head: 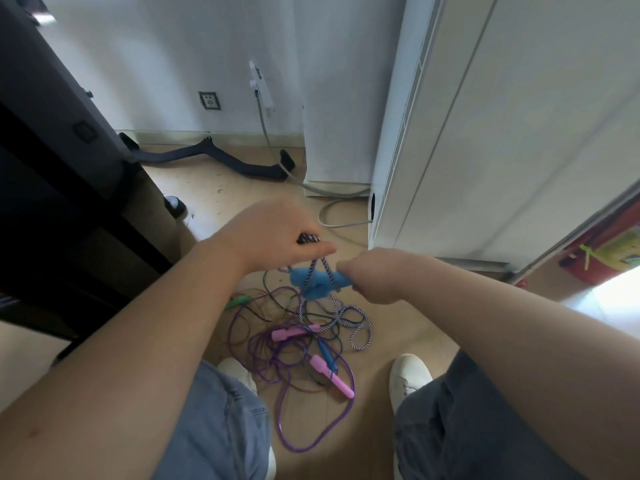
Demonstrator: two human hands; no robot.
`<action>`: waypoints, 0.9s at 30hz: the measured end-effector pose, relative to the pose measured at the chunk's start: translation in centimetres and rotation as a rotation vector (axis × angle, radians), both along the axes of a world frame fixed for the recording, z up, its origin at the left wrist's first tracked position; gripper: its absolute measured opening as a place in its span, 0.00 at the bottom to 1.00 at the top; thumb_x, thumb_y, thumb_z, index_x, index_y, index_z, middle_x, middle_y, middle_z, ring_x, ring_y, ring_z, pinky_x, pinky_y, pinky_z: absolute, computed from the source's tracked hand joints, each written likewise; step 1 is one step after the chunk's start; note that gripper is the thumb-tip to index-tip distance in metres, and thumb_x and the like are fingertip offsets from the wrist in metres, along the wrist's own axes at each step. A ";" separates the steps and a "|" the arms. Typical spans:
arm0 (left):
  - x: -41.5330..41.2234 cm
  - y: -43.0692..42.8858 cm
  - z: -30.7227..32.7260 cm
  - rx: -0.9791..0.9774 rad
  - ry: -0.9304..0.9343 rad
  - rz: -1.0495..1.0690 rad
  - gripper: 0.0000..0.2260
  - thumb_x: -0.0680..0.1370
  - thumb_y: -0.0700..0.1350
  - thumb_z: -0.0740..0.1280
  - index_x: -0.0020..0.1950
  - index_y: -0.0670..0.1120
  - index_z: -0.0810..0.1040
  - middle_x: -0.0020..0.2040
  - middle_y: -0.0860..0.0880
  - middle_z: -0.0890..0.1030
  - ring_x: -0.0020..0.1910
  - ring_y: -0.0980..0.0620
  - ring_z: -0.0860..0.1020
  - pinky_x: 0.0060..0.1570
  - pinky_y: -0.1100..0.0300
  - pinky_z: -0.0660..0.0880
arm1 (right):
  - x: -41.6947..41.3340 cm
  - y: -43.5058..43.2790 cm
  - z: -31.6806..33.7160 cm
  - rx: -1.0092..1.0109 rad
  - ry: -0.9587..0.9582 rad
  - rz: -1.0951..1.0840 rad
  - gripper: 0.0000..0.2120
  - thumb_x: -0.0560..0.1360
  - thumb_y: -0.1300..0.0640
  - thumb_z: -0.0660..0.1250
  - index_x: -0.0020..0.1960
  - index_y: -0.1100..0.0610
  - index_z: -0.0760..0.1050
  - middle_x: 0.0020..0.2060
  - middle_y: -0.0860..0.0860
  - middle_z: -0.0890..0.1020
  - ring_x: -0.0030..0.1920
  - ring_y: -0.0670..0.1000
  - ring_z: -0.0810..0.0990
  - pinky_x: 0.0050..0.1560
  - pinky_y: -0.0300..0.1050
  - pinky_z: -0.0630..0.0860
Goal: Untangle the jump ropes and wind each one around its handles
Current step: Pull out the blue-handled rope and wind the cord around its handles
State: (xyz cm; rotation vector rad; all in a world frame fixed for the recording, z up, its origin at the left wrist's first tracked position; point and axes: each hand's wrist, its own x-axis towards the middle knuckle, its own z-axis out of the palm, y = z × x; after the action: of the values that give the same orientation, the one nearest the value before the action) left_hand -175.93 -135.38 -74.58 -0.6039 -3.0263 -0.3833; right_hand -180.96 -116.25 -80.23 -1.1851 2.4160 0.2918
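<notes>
My left hand point(277, 233) grips a loop of the black-and-white braided rope point(353, 323), held up above the floor. My right hand point(374, 275) holds the light blue handles point(311, 282) of that rope, which hang together just left of it. The braided rope runs down from both hands into a tangled pile on the floor. In the pile lie a purple rope point(304, 434) with two pink handles point(332, 375), a dark blue handle point(327, 355), thin dark green cord and a green handle point(239, 300).
A dark desk point(69, 188) stands at the left, with a black V-shaped bar point(207, 157) on the floor behind. A white unit point(485, 133) and grey cable point(332, 216) are at the right. My white shoes point(408, 375) flank the pile.
</notes>
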 end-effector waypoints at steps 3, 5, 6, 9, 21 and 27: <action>-0.4 -0.9 -0.5 0.007 0.097 0.073 0.27 0.79 0.63 0.61 0.26 0.48 0.65 0.23 0.50 0.67 0.23 0.53 0.65 0.28 0.55 0.67 | 1.5 -0.9 0.5 -0.079 0.031 0.159 0.18 0.80 0.61 0.62 0.68 0.49 0.67 0.38 0.48 0.73 0.43 0.54 0.79 0.38 0.49 0.74; -0.5 -2.0 -0.7 0.070 0.055 0.185 0.28 0.79 0.63 0.61 0.26 0.45 0.67 0.23 0.47 0.67 0.23 0.50 0.66 0.30 0.51 0.70 | 2.2 -1.4 1.1 -0.144 0.020 0.236 0.17 0.80 0.60 0.62 0.68 0.50 0.66 0.42 0.50 0.76 0.44 0.55 0.79 0.42 0.51 0.77; -0.4 -2.5 -0.9 0.126 0.002 0.249 0.29 0.79 0.62 0.62 0.26 0.44 0.68 0.23 0.46 0.67 0.24 0.50 0.65 0.31 0.51 0.71 | 2.4 -1.5 1.5 -0.199 0.003 0.245 0.15 0.80 0.59 0.61 0.66 0.51 0.67 0.44 0.50 0.76 0.45 0.54 0.78 0.44 0.51 0.77; -0.5 -3.3 -2.1 0.282 -0.252 0.455 0.27 0.78 0.63 0.63 0.26 0.46 0.72 0.23 0.45 0.70 0.23 0.53 0.67 0.33 0.53 0.71 | 2.3 -1.1 2.9 -0.403 -0.043 0.190 0.07 0.82 0.54 0.62 0.60 0.50 0.68 0.43 0.46 0.73 0.42 0.50 0.74 0.44 0.44 0.70; 0.2 0.2 -3.7 0.367 -0.393 0.397 0.18 0.85 0.51 0.52 0.39 0.49 0.73 0.35 0.50 0.76 0.36 0.49 0.73 0.37 0.58 0.68 | -0.3 -0.8 2.5 -0.621 0.049 -0.461 0.10 0.81 0.54 0.61 0.61 0.56 0.69 0.48 0.54 0.79 0.43 0.56 0.74 0.44 0.47 0.71; 0.6 0.5 -2.6 0.166 -0.231 0.177 0.21 0.81 0.59 0.59 0.33 0.49 0.71 0.30 0.51 0.72 0.28 0.55 0.68 0.32 0.57 0.64 | -1.0 -0.1 0.9 -0.220 0.157 -0.413 0.14 0.79 0.58 0.62 0.65 0.54 0.68 0.55 0.56 0.80 0.50 0.59 0.79 0.45 0.51 0.75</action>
State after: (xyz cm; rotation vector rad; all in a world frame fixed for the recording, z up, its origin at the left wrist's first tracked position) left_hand -175.31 -134.93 -77.14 -0.2973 -3.1836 -0.7327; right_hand -182.00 -116.30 -79.33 -0.7369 2.8139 -0.0111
